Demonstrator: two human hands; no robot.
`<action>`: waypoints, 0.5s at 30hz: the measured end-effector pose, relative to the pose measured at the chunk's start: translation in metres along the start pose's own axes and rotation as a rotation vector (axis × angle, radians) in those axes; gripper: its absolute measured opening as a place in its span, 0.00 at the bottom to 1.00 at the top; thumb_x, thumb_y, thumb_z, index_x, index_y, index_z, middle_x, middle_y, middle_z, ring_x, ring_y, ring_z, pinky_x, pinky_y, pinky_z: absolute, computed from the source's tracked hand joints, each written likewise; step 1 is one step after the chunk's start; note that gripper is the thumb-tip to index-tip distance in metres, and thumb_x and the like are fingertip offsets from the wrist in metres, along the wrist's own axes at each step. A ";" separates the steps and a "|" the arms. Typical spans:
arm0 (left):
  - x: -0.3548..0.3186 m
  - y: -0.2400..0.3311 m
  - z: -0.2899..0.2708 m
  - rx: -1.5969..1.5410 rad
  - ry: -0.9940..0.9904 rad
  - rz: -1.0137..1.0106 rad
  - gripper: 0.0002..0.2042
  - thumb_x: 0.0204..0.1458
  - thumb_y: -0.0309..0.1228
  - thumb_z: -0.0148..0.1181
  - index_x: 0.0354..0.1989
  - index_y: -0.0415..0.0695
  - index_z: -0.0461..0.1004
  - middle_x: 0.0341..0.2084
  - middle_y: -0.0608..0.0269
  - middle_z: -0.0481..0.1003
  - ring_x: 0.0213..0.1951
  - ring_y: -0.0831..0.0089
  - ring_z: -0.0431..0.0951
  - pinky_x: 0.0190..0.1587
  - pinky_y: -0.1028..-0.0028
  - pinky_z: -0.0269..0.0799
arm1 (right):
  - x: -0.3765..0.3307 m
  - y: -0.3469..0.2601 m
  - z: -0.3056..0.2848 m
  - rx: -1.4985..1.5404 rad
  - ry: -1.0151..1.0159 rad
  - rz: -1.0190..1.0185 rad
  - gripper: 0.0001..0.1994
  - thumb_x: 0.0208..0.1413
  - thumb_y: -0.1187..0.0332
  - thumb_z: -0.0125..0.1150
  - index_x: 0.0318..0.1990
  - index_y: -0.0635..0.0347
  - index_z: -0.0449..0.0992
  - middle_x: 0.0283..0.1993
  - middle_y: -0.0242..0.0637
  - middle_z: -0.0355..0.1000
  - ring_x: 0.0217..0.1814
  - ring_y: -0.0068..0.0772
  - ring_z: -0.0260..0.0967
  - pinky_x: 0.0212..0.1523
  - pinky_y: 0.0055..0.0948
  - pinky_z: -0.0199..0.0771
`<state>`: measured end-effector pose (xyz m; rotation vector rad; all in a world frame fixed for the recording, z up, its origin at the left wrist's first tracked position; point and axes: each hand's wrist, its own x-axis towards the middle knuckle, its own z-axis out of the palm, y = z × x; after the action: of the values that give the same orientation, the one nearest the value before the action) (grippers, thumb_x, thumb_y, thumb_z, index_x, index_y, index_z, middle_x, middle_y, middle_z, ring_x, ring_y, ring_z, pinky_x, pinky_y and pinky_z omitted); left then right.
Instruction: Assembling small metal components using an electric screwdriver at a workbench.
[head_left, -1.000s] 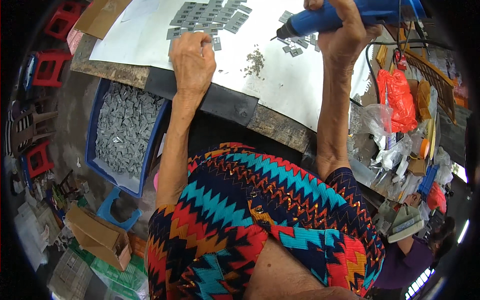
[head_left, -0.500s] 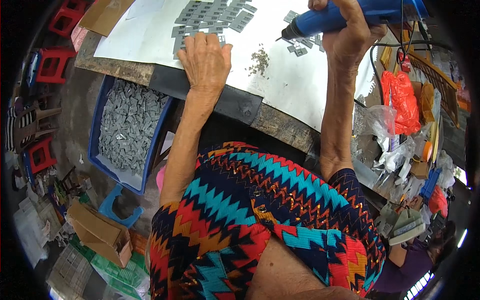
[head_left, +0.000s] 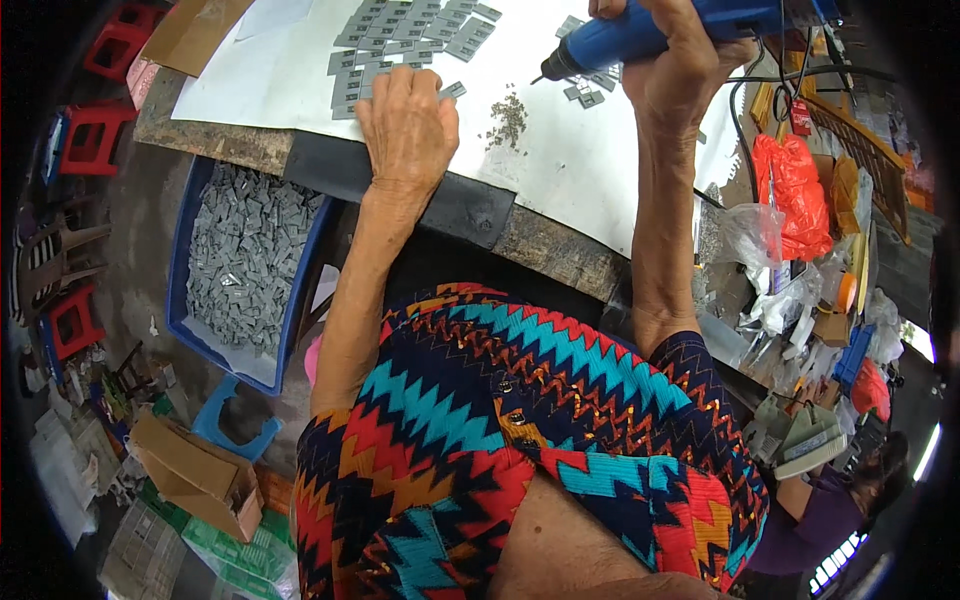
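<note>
Right hand [head_left: 690, 70] grips the blue power screwdriver [head_left: 640, 35]; left hand [head_left: 405, 125] lies flat on grey plates [head_left: 400, 40]

The driver [head_left: 640, 35] is blue with a black tip. Grey plates [head_left: 400, 40] lie on a white sheet [head_left: 560, 160]. The dress [head_left: 520, 440] is zigzag — red, teal, orange, black. The bin [head_left: 190, 300] is blue, the stools [head_left: 95, 135] red, the bag [head_left: 795, 195] orange-red.

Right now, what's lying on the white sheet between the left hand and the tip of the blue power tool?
In the head view, a small heap of dark screws lies on the white sheet between them.
</note>
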<state>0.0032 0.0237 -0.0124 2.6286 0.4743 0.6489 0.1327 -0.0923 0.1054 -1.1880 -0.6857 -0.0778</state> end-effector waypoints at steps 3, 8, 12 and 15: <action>0.002 -0.005 0.003 -0.102 0.031 0.036 0.07 0.39 0.26 0.57 0.28 0.41 0.71 0.28 0.57 0.68 0.35 0.61 0.67 0.37 0.62 0.59 | -0.004 0.000 0.007 0.003 -0.019 0.023 0.06 0.44 0.76 0.57 0.31 0.67 0.69 0.23 0.39 0.69 0.20 0.24 0.67 0.24 0.23 0.70; 0.003 -0.006 0.010 -0.274 0.014 0.010 0.04 0.40 0.22 0.56 0.26 0.37 0.71 0.25 0.53 0.70 0.32 0.56 0.69 0.37 0.63 0.64 | -0.008 0.005 0.013 0.053 -0.047 0.063 0.07 0.44 0.78 0.56 0.32 0.67 0.68 0.23 0.39 0.69 0.20 0.25 0.67 0.24 0.24 0.69; 0.000 -0.008 0.008 -0.297 0.024 0.021 0.04 0.40 0.23 0.56 0.26 0.37 0.71 0.25 0.53 0.70 0.32 0.57 0.69 0.37 0.64 0.64 | -0.012 0.009 0.033 0.040 -0.024 0.126 0.07 0.44 0.77 0.57 0.32 0.67 0.68 0.23 0.39 0.69 0.20 0.25 0.67 0.24 0.24 0.69; 0.002 -0.008 0.010 -0.333 0.026 0.032 0.05 0.39 0.21 0.57 0.26 0.38 0.70 0.24 0.54 0.70 0.31 0.58 0.70 0.36 0.64 0.65 | -0.012 0.018 0.040 0.022 -0.083 0.107 0.07 0.43 0.76 0.58 0.32 0.67 0.69 0.23 0.39 0.69 0.20 0.25 0.67 0.24 0.24 0.69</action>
<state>0.0078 0.0282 -0.0235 2.3195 0.3015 0.7057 0.1127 -0.0537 0.0920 -1.2097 -0.6927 0.0690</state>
